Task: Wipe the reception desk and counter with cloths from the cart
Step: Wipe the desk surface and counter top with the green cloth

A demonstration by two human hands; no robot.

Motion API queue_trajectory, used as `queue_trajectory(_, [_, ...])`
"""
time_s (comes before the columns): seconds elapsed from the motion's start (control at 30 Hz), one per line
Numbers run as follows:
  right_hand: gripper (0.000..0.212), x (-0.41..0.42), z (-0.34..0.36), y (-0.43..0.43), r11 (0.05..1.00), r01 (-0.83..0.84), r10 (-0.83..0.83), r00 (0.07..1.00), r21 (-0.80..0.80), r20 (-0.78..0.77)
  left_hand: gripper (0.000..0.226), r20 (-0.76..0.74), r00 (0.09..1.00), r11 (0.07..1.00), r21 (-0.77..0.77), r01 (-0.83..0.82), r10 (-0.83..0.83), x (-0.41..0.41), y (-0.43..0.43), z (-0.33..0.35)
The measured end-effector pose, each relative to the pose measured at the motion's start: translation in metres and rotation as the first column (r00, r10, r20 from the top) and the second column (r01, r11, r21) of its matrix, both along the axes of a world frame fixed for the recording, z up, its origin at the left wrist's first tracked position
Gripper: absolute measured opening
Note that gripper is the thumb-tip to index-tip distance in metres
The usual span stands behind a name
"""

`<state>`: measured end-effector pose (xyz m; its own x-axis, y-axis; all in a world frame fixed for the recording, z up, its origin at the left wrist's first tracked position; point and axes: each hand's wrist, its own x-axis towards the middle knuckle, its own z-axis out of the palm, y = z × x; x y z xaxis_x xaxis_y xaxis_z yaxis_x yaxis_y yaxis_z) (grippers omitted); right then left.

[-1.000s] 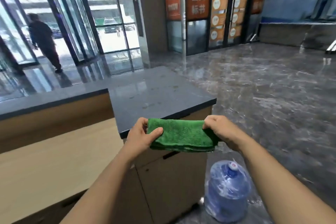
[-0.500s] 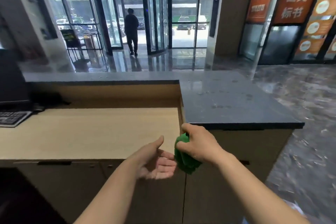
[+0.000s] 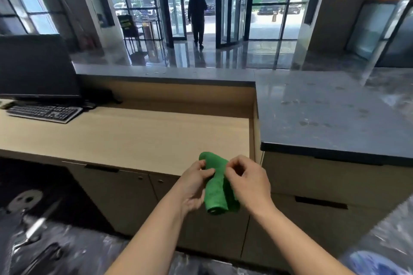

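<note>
Over the table's front edge, near its right corner: your left grip wraps the rolled green cloth, right grip pinches its side. Roll's long axis points away from you; table top lies just ahead, left grip nearer.

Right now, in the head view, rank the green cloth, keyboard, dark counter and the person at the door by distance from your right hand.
1. green cloth, held in the right hand
2. dark counter, just to its right
3. keyboard, far left on the wooden desk
4. person, in the doorway beyond the desk
</note>
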<state>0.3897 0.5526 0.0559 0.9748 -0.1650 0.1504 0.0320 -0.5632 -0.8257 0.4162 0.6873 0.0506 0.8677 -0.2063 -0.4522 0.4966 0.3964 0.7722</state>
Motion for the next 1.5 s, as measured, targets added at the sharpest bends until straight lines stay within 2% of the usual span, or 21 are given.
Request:
queue_trajectory(0.07, [0.007,0.014,-0.006,0.004,0.994,0.109,-0.109,0.989,0.001,-0.104,0.029,0.002,1.0,0.999,0.052,-0.013,0.013,0.005,0.004,-0.005])
queue_trajectory(0.13, [0.026,0.033,-0.014,0.01,0.991,0.129,-0.115,0.949,0.029,-0.295,0.029,0.007,1.0,0.997,0.081,-0.007,0.007,0.014,0.013,-0.009])
queue_trajectory(0.2, [0.037,0.054,-0.021,0.017,0.961,0.138,-0.008,0.879,0.24,-0.476,0.029,0.011,1.0,0.997,0.081,0.008,-0.009,0.025,0.023,-0.012])
queue_trajectory(0.23, [0.036,0.06,-0.023,0.022,0.906,0.179,0.055,0.848,0.383,-0.527,0.029,0.01,1.0,0.996,0.084,0.021,-0.022,0.031,0.027,-0.015])
queue_trajectory(0.3, [0.029,0.072,-0.031,0.03,0.786,0.261,0.112,0.831,0.56,-0.544,0.031,0.008,0.999,0.995,0.091,0.052,-0.053,0.044,0.034,-0.024])
queue_trajectory(0.33, [0.025,0.079,-0.036,0.035,0.778,0.266,0.096,0.845,0.569,-0.526,0.033,0.007,0.998,0.993,0.097,0.066,-0.067,0.052,0.037,-0.029])
queue_trajectory(0.43, [0.015,0.101,-0.053,0.05,0.851,0.285,-0.068,0.893,0.441,-0.446,0.04,0.03,0.985,0.973,0.161,0.163,-0.17,0.083,0.048,-0.043])
queue_trajectory(0.53, [0.015,0.118,-0.067,0.059,0.891,0.32,-0.196,0.912,0.323,-0.361,0.046,0.08,0.954,0.921,0.294,0.254,-0.288,0.111,0.05,-0.049])
queue_trajectory(0.67, [0.019,0.141,-0.08,0.068,0.898,0.397,-0.334,0.896,0.189,-0.294,0.057,0.12,0.868,0.781,0.507,0.364,-0.482,0.149,0.051,-0.063])
queue_trajectory(0.77, [0.021,0.16,-0.086,0.063,0.882,0.467,-0.438,0.864,0.069,-0.248,0.071,0.137,0.787,0.688,0.589,0.423,-0.602,0.172,0.05,-0.076])
queue_trajectory(0.83, [0.026,0.17,-0.095,0.055,0.885,0.465,-0.453,0.847,-0.024,-0.277,0.081,0.092,0.757,0.638,0.609,0.472,-0.647,0.182,0.051,-0.091])
queue_trajectory(0.9, [0.037,0.175,-0.107,0.047,0.897,0.418,-0.44,0.815,-0.145,-0.377,0.086,0.016,0.778,0.617,0.619,0.486,-0.629,0.191,0.058,-0.105])
queue_trajectory(0.97, [0.045,0.176,-0.117,0.042,0.89,0.372,-0.454,0.777,-0.265,-0.436,0.081,0.01,0.803,0.597,0.675,0.435,-0.596,0.202,0.068,-0.117])
queue_trajectory(1.03, [0.049,0.175,-0.124,0.041,0.862,0.345,-0.482,0.786,-0.372,-0.389,0.078,0.031,0.78,0.491,0.793,0.362,-0.625,0.214,0.081,-0.123])
queue_trajectory(1.13, [0.051,0.173,-0.126,0.048,0.775,0.293,-0.488,0.841,-0.559,-0.235,0.079,0.031,0.727,0.339,0.897,0.282,-0.686,0.226,0.097,-0.124])
queue_trajectory(1.23, [0.048,0.171,-0.133,0.053,0.696,0.23,-0.373,0.925,-0.68,-0.07,0.085,-0.072,0.637,0.034,0.988,0.153,-0.768,0.234,0.11,-0.119])
queue_trajectory(1.27, [0.048,0.171,-0.136,0.054,0.682,0.192,-0.317,0.947,-0.706,-0.049,0.088,-0.105,0.615,-0.041,0.992,0.118,-0.782,0.236,0.115,-0.117])
queue_trajectory(1.33, [0.048,0.168,-0.141,0.057,0.678,0.118,-0.217,0.975,-0.726,-0.045,0.096,-0.171,0.578,-0.138,0.985,0.101,-0.798,0.24,0.127,-0.117])
queue_trajectory(1.4, [0.045,0.169,-0.149,0.059,0.679,0.09,-0.19,0.98,-0.728,-0.056,0.103,-0.238,0.537,-0.214,0.971,0.109,-0.809,0.244,0.138,-0.121])
queue_trajectory(1.5, [0.07,0.174,-0.155,0.065,0.682,-0.014,-0.215,0.952,-0.731,-0.219,0.107,-0.287,0.487,-0.271,0.957,0.103,-0.825,0.247,0.148,-0.127])
